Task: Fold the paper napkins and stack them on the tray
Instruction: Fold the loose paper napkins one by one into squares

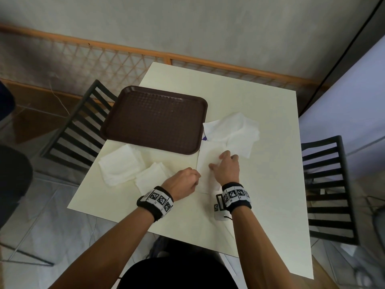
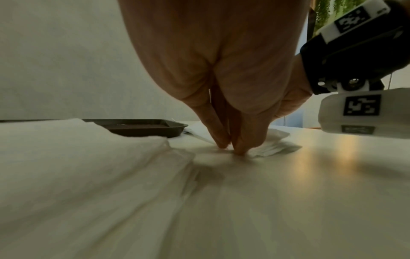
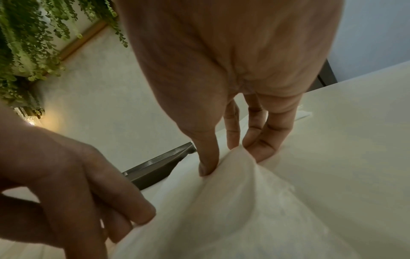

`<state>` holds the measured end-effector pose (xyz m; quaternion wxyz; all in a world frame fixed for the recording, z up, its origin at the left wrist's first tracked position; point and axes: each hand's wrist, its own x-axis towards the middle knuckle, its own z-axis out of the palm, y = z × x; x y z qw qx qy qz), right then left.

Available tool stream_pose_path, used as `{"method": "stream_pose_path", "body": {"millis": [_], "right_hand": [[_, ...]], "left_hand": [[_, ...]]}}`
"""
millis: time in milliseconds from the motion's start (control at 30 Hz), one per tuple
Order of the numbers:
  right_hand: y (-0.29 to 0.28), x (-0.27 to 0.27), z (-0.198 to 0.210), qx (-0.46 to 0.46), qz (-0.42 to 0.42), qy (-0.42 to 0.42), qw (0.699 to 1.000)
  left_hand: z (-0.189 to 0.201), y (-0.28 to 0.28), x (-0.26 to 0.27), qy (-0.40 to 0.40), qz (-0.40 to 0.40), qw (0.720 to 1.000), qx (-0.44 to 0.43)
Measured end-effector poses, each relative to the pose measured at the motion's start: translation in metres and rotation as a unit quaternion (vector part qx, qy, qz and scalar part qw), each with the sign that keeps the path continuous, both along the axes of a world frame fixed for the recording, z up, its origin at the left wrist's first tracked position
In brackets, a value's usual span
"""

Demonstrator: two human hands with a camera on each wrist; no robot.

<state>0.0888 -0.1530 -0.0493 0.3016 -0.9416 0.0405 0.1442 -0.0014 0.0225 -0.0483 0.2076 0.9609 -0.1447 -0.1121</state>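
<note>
The right hand (image 1: 227, 168) pinches a raised fold of the napkin (image 1: 209, 161) between thumb and fingers (image 3: 264, 145), lifting the paper into a soft ridge. The left hand (image 1: 183, 183) grips the same napkin at its near left edge, fingers curled onto the sheet. This napkin lies on the table (image 1: 260, 197), just in front of the near right corner of the brown tray (image 1: 155, 118). A loose pile of napkins (image 1: 235, 131) sits to the right of the tray, touching the held sheet's far end. Two folded napkins (image 1: 119, 164) rest near the left hand, in front of the tray. Dark slatted chairs (image 1: 329, 190) stand at both sides of the table.
</note>
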Motion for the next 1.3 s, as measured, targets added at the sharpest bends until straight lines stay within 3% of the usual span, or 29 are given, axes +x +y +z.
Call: {"method": "stream_pose_path", "body": {"millis": [333, 467, 600, 733, 833, 933, 1000, 1133, 1300], "right_hand": [[-0.025, -0.019, 0.006, 0.068, -0.054, -0.001, 0.996], [-0.042, -0.031, 0.009, 0.152, -0.095, 0.003, 0.984], [-0.048, -0.033, 0.026, 0.291, -0.099, 0.048, 0.95], [-0.048, -0.034, 0.056, 0.426, -0.054, 0.078, 0.9], [-0.043, -0.039, 0.085, 0.48, -0.009, 0.047, 0.876], [-0.039, -0.048, 0.108, 0.476, 0.07, -0.014, 0.877], [-0.037, -0.054, 0.122, 0.456, 0.097, -0.05, 0.883], [-0.031, -0.06, 0.13, 0.453, 0.083, -0.055, 0.886], [-0.018, -0.067, 0.126, 0.507, -0.043, -0.018, 0.861]], "left_hand": [[-0.003, -0.006, -0.001, -0.019, -0.008, 1.0, 0.015], [-0.003, 0.002, 0.003, 0.025, 0.036, 0.998, -0.041], [0.016, 0.009, 0.002, -0.004, 0.091, 0.985, -0.147], [0.05, 0.006, -0.005, -0.031, 0.185, 0.943, -0.276], [0.077, 0.002, -0.006, 0.064, 0.277, 0.898, -0.336], [0.102, -0.002, -0.007, 0.149, 0.287, 0.837, -0.441], [0.12, -0.004, -0.009, 0.154, 0.263, 0.805, -0.509], [0.138, 0.0, -0.016, 0.051, 0.24, 0.827, -0.506], [0.143, 0.011, -0.022, -0.037, 0.228, 0.862, -0.452]]}}
